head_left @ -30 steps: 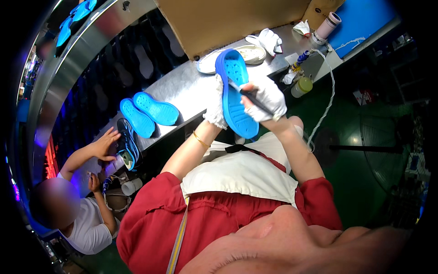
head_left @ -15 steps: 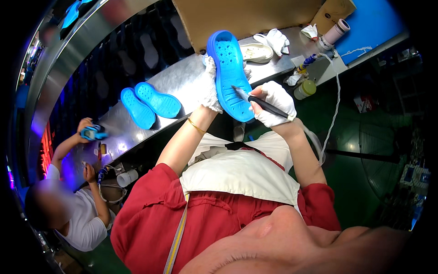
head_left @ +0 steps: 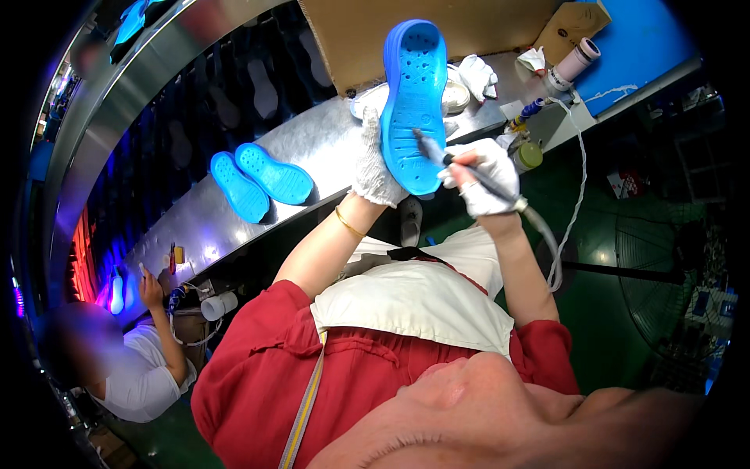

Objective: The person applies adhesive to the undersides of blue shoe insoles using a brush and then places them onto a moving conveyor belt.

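My left hand (head_left: 373, 162), in a white knit glove, grips a blue clog-type shoe (head_left: 414, 102) by its left edge and holds it up over the steel bench (head_left: 312, 141), sole side toward me. My right hand (head_left: 486, 178), also gloved, holds a pen-shaped tool (head_left: 437, 152) with a grey hose (head_left: 551, 242) trailing from it. The tool's tip touches the shoe's lower middle. Two more blue shoes (head_left: 262, 180) lie sole-up on the bench to the left.
A brown cardboard sheet (head_left: 351, 31) stands behind the bench. White cloth (head_left: 476, 76), a tape roll (head_left: 574, 62), a small bottle (head_left: 528, 156) and a blue board (head_left: 641, 39) sit at the right. Another person (head_left: 133, 367) in a white shirt works at lower left. A fan (head_left: 664, 266) stands right.
I have raised the blue shoe higher and further from me, with the tool still against it. The person at the left lowered their arm and no longer holds a blue shoe.
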